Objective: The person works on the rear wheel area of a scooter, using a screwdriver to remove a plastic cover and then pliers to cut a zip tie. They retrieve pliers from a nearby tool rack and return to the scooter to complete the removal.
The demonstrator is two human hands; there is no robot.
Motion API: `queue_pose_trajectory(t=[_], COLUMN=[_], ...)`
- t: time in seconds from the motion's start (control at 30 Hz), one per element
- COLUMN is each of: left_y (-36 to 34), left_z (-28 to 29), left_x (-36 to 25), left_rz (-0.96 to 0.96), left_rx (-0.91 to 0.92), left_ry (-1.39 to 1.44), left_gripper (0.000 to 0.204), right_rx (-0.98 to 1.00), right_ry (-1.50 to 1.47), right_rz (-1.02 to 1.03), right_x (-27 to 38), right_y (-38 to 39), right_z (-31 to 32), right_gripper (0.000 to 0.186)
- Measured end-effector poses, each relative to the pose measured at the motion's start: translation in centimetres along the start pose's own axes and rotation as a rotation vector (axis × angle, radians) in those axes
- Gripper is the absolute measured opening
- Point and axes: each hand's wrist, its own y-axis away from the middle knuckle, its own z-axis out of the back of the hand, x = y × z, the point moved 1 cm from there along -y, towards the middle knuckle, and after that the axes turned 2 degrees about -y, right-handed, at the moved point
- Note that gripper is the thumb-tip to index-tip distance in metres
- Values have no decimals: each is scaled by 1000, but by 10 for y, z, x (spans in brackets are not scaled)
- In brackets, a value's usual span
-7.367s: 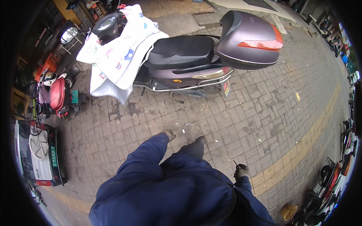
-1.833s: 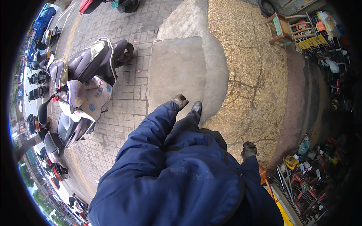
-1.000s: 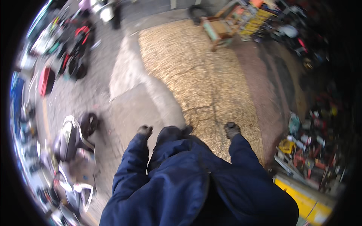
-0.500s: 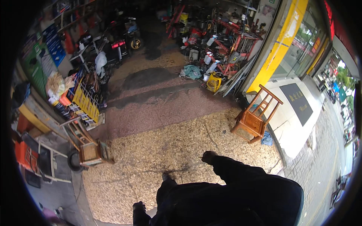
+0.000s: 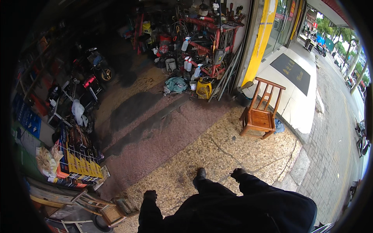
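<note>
Slim object (image 5: 230, 174) is held in the right hand (image 5: 238, 174), out ahead of the dark sleeve over the speckled floor (image 5: 223, 155); fingers are closed around it, one end left protruding, probably because only a light carrying grip is needed. Its kind cannot be told at this size. Left hand (image 5: 150, 195) is held low and well apart, fingers curled in; whether they are clenched or something is enclosed cannot be told. Nothing else is touched by either hand. Nearest furniture on the right: wooden chair (image 5: 261, 118), stood upright near the yellow pillar (image 5: 261, 44), likely parked at the edge as a handy seat; blue cloth (image 5: 279, 126) is left just beside it. Long bars (image 5: 230, 73) are leaned at a slant by the pillar, presumably to save floor space. Yellow container (image 5: 204, 88) and teal cloth (image 5: 176, 85) are grouped beside them.
</note>
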Motion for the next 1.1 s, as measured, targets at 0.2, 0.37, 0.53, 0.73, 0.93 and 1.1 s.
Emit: queue_pose_trajectory(t=[0.2,0.37,0.53,0.73,0.93,1.1], left_y=[-7,-17,-90,-206,-299,-328], left_z=[-25,-11,23,103,179,165], left_x=[-91,-196,-303,-454,-650,-778], left_rz=[189,243,210,219,60,-201], left_rx=[-344,-426,-381,-33,45,-279], left_ry=[231,210,76,165,75,-38], left_gripper=[33,25,23,24,20,19], right_rx=[-42,-264,-289,-275,-509,-714], right_ry=[262,297,90,121,27,-649], right_rz=[148,302,192,75,239,253], right_x=[101,218,285,283,318,425], right_y=[-94,-160,-231,-304,-379,-405], right_z=[81,181,237,276,343,494], right_gripper=[33,39,37,25,8,38])
